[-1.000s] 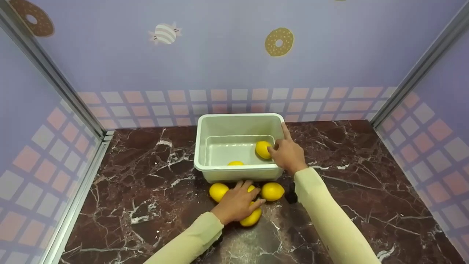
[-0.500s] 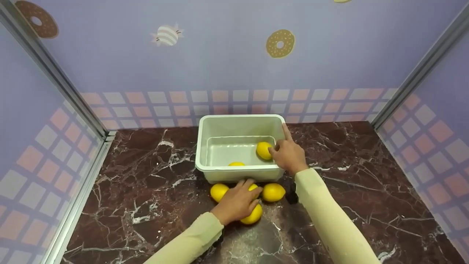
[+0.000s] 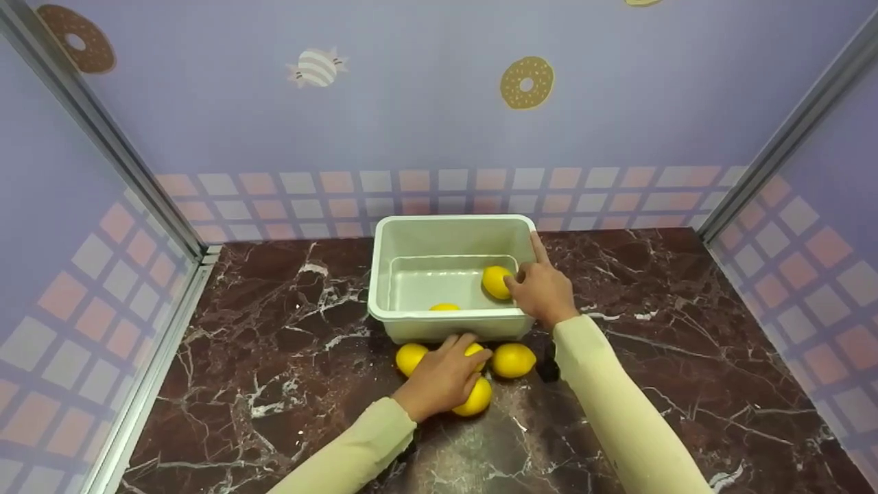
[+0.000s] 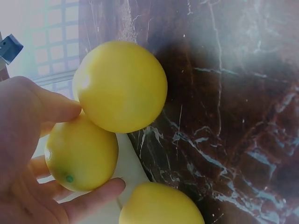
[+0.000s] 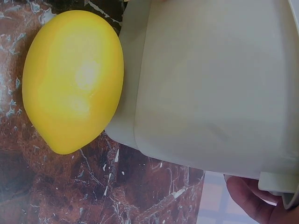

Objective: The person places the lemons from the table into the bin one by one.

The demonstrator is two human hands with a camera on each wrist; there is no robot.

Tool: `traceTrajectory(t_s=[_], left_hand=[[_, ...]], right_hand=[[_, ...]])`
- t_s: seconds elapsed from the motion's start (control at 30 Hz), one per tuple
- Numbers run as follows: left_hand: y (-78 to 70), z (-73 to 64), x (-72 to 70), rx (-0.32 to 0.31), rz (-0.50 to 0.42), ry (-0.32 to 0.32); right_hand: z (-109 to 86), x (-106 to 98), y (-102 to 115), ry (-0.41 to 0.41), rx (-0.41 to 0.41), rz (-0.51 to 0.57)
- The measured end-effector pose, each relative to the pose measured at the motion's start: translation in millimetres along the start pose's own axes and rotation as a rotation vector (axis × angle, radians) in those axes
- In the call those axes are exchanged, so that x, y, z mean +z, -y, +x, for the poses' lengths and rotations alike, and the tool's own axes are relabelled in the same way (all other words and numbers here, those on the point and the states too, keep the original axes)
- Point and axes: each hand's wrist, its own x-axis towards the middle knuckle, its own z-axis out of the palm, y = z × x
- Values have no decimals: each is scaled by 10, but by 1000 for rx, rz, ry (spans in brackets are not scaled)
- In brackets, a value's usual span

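My left hand (image 3: 441, 381) pinches a yellow lemon (image 4: 81, 151) between thumb and fingers, in front of a white plastic bin (image 3: 453, 315). Another lemon (image 4: 120, 86) touches the held one in the left wrist view; it looks like the front lemon (image 3: 473, 398) in the head view. One lemon (image 3: 411, 359) lies left of the hand, partly covered by it, and one more (image 3: 514, 360) lies to the right. My right hand (image 3: 544, 291) grips the bin's right wall at the rim, index finger stretched along it. Inside the bin are two lemons, one (image 3: 497, 282) by the right thumb, one (image 3: 444, 307) mostly hidden behind the front wall.
The bin stands on a dark red marbled tabletop (image 3: 309, 384), close to the patterned back wall (image 3: 425, 123). Side walls with metal corner rails (image 3: 137, 165) enclose the table on the left and right.
My left thumb and fingers have drawn in from a spread pose to close around the lemon. The right hand keeps its place on the bin. The head view has shifted slightly.
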Motion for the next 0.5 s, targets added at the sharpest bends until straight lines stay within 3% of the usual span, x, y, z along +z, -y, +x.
traceTrajectory(t_s=[0.5], left_hand=[[-13, -27, -87, 9, -14, -15]], right_hand=[[7, 3, -7, 9, 5, 5]])
